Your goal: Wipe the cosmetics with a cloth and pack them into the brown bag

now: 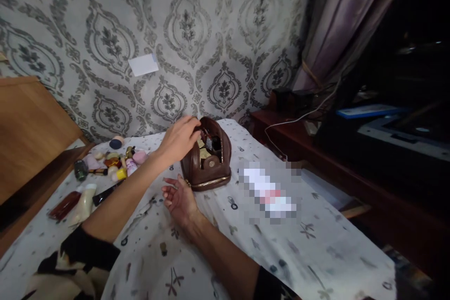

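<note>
A brown leather bag (211,179) stands unzipped on the patterned white cloth (218,239), with yellowish and dark small items visible inside. At the bag's left upper edge is my left hand (181,138), its fingers bent over the rim; whether they pinch anything is hidden. My right hand (179,199) lies palm up in front of the bag's lower left corner, fingers loosely curled and apart, near the zipper pull. Nothing shows in its palm.
Cosmetics lie at the left, among them a cream tube (84,202), a red-brown pack (65,205) and a dark jar (80,169). A blurred white item (269,192) is right of the bag. A white cable (298,121) crosses the dark red shelf (260,119).
</note>
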Tool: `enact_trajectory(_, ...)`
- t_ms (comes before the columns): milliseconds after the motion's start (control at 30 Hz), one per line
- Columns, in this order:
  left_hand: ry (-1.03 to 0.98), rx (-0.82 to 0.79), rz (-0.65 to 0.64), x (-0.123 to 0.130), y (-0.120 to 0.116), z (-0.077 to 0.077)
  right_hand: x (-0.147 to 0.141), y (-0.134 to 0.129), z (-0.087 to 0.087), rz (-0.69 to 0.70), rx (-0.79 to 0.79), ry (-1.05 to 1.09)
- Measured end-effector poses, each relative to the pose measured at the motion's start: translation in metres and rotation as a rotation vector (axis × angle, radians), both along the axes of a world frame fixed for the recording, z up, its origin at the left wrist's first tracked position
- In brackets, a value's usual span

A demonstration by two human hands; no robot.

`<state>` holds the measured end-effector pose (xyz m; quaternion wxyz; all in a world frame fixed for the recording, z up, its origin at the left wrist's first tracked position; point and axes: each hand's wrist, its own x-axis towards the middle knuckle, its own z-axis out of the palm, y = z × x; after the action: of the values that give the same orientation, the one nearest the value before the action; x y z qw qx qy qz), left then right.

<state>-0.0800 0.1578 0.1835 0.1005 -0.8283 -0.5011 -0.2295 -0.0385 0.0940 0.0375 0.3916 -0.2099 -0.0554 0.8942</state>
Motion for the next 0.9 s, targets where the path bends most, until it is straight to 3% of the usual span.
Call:
enact_trajectory(100,-0.079,0.023,0.065,-0.038,-0.025,-0.029,0.000,0.000,0.001,0.003,-0.002,-0.025)
enact_trajectory(267,-0.059,-0.110,0.210,-0.099,-0.063,-0.092,-0.002,0.001,-0.002,0.049,0.033,-0.062)
enact_trajectory(467,-0.188,-0.273,0.262,-0.134,-0.098,-0.144,-0.003,0.003,-0.010,0.059,0.085,-0.095)
enact_trajectory(667,-0.292,-0.247,0.302,-0.136,-0.104,-0.159,-0.003,0.007,-0.018,0.080,0.168,-0.089)
enact_trajectory(900,-0.357,-0.198,0.327,-0.159,-0.113,-0.148,-0.003,0.008,-0.019,0.068,0.169,-0.116)
